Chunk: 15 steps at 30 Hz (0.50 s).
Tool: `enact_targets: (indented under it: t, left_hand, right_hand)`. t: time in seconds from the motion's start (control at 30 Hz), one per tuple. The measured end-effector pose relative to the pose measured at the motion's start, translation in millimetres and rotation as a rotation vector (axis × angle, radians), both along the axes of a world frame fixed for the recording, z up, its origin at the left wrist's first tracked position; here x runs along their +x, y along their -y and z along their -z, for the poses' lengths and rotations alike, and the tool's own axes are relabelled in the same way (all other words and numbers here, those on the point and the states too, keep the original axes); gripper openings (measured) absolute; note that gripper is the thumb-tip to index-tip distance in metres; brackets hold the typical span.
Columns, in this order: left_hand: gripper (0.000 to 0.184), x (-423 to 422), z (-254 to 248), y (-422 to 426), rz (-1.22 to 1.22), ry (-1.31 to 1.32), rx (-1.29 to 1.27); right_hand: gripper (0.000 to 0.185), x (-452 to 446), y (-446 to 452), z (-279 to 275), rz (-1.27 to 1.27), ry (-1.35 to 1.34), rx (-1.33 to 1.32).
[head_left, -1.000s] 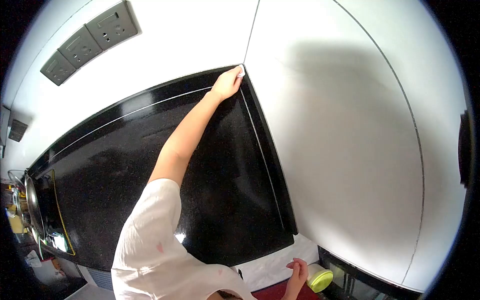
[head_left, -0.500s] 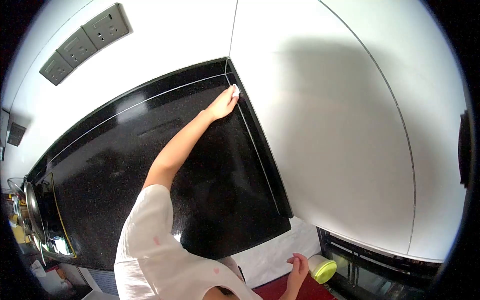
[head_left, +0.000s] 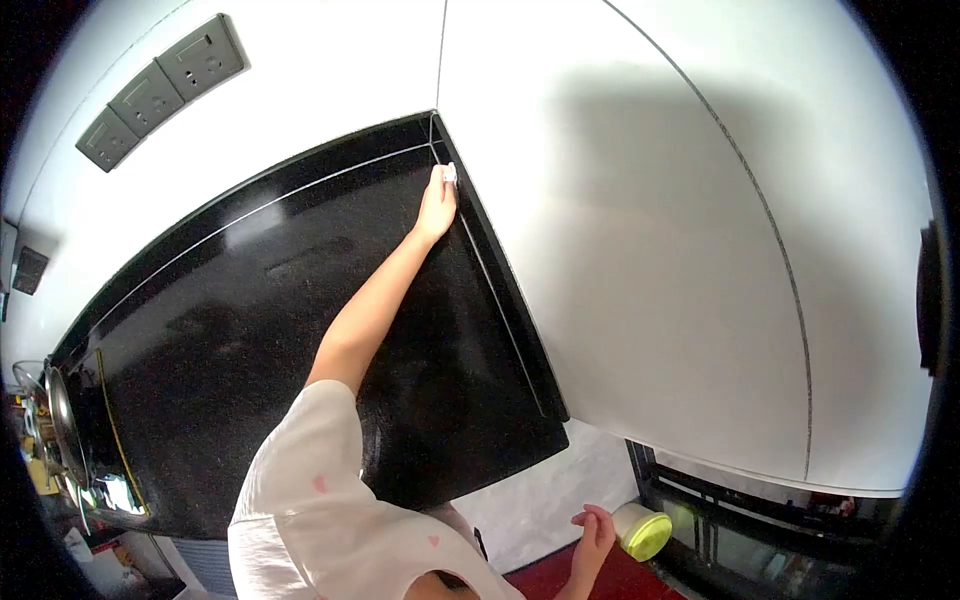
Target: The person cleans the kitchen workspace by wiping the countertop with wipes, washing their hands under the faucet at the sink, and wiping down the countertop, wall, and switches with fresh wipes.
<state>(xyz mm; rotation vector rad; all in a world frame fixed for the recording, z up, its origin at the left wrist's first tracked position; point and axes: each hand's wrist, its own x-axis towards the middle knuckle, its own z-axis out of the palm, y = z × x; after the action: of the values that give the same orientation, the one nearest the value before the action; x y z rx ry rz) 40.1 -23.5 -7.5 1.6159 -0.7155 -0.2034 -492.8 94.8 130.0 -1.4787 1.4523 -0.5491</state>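
My left hand (head_left: 437,207) reaches to the back right corner of a glossy black countertop (head_left: 270,330). Its fingers are closed on a small white wad (head_left: 450,173), which looks like tissue or cloth. The wad is against the raised black edging (head_left: 495,265) along the right wall, just short of the corner. Low in the view, off the counter's front edge, my right hand (head_left: 597,532) hangs with loosely bent fingers apart and nothing in it.
Grey wall sockets (head_left: 150,98) are at upper left. A metal pan or lid (head_left: 66,410) and other kitchen items crowd the far left. A white tub with a yellow-green lid (head_left: 648,537) stands below near a black glass-fronted unit (head_left: 730,540). White panels (head_left: 680,260) rise at right.
The view has shifted slightly, so the counter corner appears further left. My left hand has turned more upright, still pressing the wad near the same edging. My right hand looks unchanged.
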Motion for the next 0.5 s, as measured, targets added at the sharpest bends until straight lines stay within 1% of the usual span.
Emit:
enact_targets:
  t: [0.03,0.13,0.3,0.4,0.43,0.5]
  left_hand:
    - [0.010,-4,2,-3,0.011,0.031,-0.004]
    - [0.010,-22,-19,-13,0.028,0.152,-0.001]
    - [0.008,-54,-31,-30,0.187,0.105,0.046]
    - [0.008,-81,-26,-37,0.201,0.231,-0.022]
    - [0.010,-91,-26,-42,0.259,0.163,0.024]
    - [0.011,-110,-22,-48,0.313,0.211,-0.012]
  right_hand:
    - [0.012,-1,0,0,0.001,-0.003,0.008]
    - [0.013,-1,1,0,-0.042,-0.004,-0.011]
    - [0.013,-3,-2,2,-0.048,0.022,-0.005]
    - [0.014,-6,-2,4,-0.070,0.036,-0.030]
    - [0.015,-5,-1,3,-0.077,0.049,-0.046]
    - [0.014,-4,-1,-2,-0.096,0.034,-0.066]
